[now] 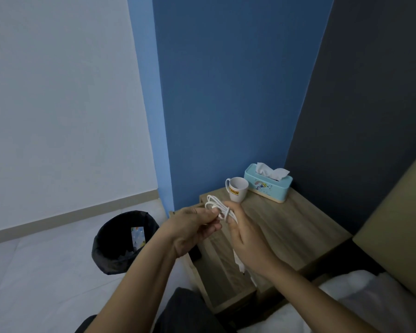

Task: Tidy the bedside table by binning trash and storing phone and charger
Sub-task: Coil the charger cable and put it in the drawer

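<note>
- Both hands are meeting just above the near-left edge of the wooden counter (286, 227), holding a white charger cable (217, 207) bunched into loops.
- The left hand (190, 230) is pinching the coil from the 9 o'clock side, its grip pressed together on the cable with thumb on top.
- The right hand (244, 233) is coming in from 3 o'clock, its grip curled shut around the same bundle, and a white bit is hanging down below its palm. Can't really tell if that's the plug end.
- Something dark is peeking out under the left wrist at the counter's edge; too hidden to say what it is.
- At 12 o'clock from the hands a white mug (237, 188) is standing upright, with a teal tissue box (269, 186) just beside it toward 1 o'clock.
- Down at 8 o'clock on the floor, a black-lined bin (111, 248) is sitting with a colourful wrapper (138, 237) inside.
</note>
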